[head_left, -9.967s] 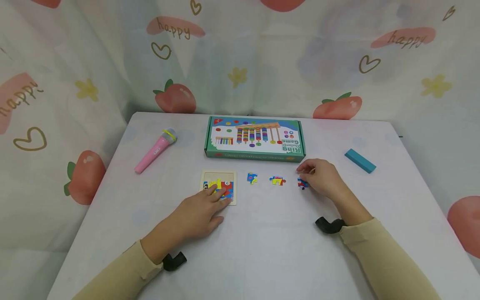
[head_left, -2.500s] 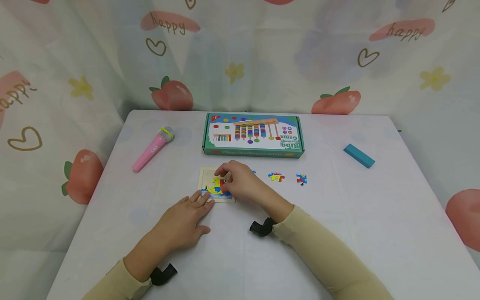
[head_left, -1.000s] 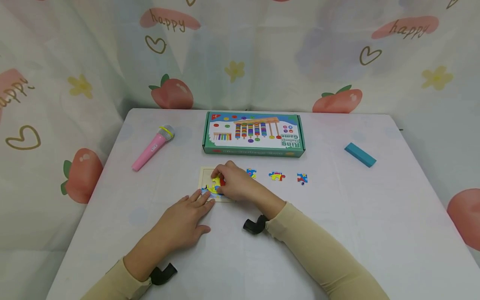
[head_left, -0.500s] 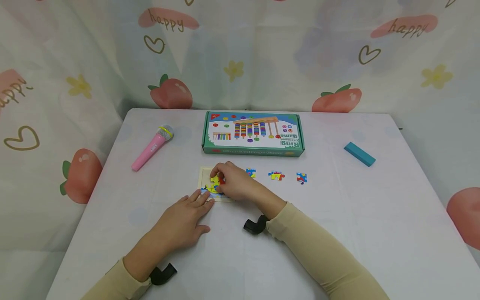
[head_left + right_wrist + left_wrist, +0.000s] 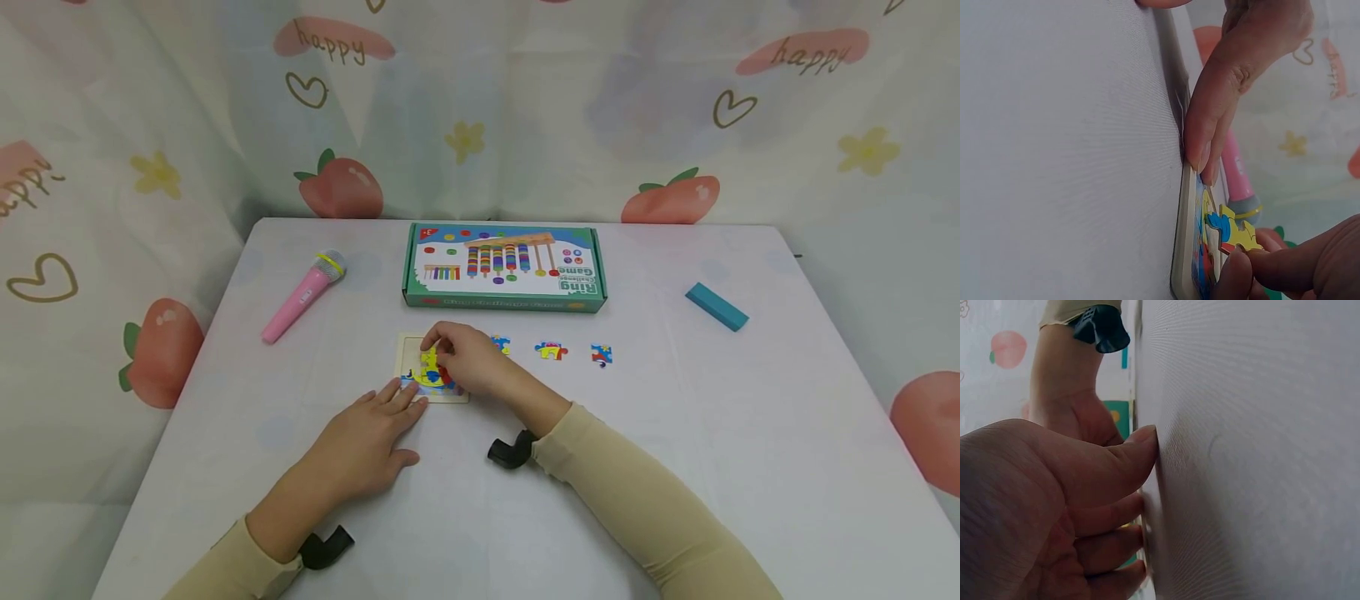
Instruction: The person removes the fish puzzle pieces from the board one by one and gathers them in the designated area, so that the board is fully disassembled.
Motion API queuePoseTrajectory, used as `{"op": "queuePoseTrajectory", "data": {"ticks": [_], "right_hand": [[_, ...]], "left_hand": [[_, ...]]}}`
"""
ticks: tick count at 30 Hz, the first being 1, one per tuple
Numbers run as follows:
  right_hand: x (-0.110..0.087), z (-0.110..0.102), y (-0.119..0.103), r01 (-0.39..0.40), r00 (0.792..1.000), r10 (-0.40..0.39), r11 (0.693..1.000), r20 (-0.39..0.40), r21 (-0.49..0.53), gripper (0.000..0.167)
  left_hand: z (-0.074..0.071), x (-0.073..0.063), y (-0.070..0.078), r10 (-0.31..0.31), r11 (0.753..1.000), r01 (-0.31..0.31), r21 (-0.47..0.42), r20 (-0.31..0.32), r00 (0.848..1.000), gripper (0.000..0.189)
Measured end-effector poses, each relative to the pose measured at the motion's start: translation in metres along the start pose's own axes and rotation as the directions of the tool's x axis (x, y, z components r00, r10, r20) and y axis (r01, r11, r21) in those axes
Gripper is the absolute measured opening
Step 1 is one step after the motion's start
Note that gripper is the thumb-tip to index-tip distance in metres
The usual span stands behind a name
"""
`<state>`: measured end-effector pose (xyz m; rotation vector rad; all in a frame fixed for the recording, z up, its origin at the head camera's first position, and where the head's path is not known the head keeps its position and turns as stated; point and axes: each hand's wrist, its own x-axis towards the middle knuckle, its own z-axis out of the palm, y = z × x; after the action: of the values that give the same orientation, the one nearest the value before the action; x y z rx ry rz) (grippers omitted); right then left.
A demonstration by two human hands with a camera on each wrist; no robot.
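Note:
My right hand (image 5: 472, 360) is over a small wooden jigsaw puzzle tray (image 5: 408, 340). Its thumb and fingers pinch a yellow, blue and red puzzle piece (image 5: 1235, 232), tilted up above the tray in the right wrist view. Other pieces lie in the tray's lower part, partly hidden by both hands. My left hand (image 5: 360, 446) rests with fingers spread and fairly straight, fingertips on the tray's near left edge. To the right of the tray lie three loose puzzle pieces: a blue one (image 5: 501, 343) partly behind the right hand, a yellow-red one (image 5: 552, 351) and a blue-red one (image 5: 602, 354).
A green ring game box (image 5: 504, 268) lies behind the tray. At the left is a pink toy microphone (image 5: 300, 302), and a teal block (image 5: 717, 307) is on the right. The white-covered table (image 5: 600, 500) meets a patterned curtain (image 5: 540, 117) at its back.
Since ten seconds ago, my right hand has gone left from the rightmost loose piece to the tray, where it now holds a piece. My left hand has drawn back slightly toward the tray's near edge.

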<state>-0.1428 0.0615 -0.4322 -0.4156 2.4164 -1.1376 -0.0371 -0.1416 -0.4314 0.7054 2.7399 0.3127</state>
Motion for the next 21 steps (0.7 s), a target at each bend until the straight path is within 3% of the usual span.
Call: {"op": "queuePoseTrajectory", "data": {"ticks": [12,21], "right_hand": [[-0.003,-0.007,0.003,-0.012,1.0,0.007,0.985,0.03,0.174,0.017],[-0.027,-0.032,0.008,0.038,0.999,-0.034,0.985,-0.024,0.169,0.017]], "left_hand": [[0.0,0.0,-0.001,0.004,1.0,-0.004,-0.003,0.007,1.0,0.074],[0.0,0.0,0.001,-0.012,1.0,0.012,-0.005,0.014,1.0,0.074]]}}
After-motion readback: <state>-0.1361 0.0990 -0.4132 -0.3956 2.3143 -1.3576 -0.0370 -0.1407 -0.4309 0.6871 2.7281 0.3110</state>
